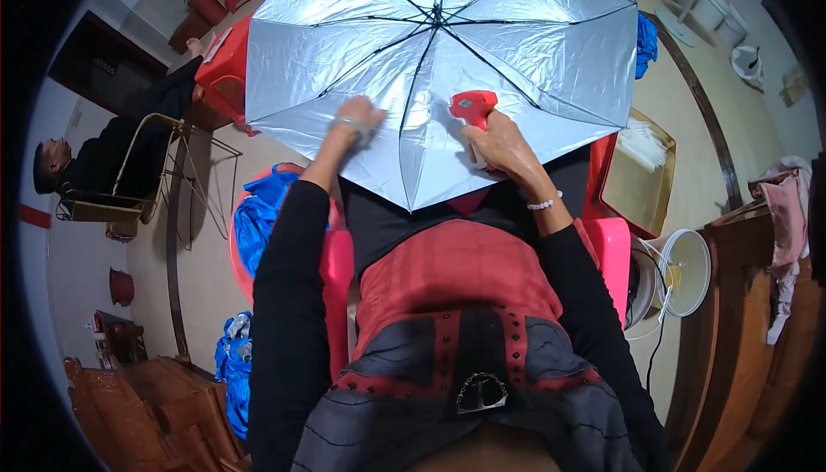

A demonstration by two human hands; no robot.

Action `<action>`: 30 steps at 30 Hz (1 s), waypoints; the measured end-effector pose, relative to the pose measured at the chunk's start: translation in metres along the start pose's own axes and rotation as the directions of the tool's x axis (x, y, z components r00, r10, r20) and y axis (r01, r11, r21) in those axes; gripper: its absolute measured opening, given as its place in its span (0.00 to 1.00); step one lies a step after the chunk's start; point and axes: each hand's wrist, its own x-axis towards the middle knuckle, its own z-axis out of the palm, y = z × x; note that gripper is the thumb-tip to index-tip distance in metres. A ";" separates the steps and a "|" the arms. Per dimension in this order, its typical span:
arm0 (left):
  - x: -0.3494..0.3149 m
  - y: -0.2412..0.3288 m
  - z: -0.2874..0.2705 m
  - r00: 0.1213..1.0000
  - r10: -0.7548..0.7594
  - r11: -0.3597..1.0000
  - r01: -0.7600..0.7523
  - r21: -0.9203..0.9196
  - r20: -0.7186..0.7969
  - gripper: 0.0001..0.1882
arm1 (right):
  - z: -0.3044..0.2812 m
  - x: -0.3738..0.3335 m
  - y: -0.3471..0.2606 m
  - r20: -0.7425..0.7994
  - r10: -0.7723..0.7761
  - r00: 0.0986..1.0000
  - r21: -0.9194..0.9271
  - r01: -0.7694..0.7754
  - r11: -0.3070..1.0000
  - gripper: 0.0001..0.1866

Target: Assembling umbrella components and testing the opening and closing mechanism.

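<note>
An open folding umbrella (447, 67) is spread in front of the person, silver lining upward, its near tip over the lap and its black ribs (417, 76) fanning from the hub (437, 14). The right hand (508, 145), a pale beaded bracelet (540, 205) at its wrist, grips a red pistol-shaped hand tool (473, 106) above the near right panel. The left hand (360, 113) is blurred at the near left panel; I cannot tell whether it pinches the cloth or only touches it. Between the 2 hands, 1 rib runs toward the near tip. To the left, blue fabric (262, 218) lies in a pinkish-red tub (238, 252); to the right, a shallow tray (632, 192) holds thin white strips (641, 145), with a white bucket (688, 270) nearer the person.
</note>
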 end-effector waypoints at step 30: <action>-0.026 0.108 0.081 0.973 -0.141 0.952 0.084 -0.293 -0.181 0.12 | 0.037 0.023 0.051 0.250 0.218 0.943 0.623 -0.329 0.709 0.12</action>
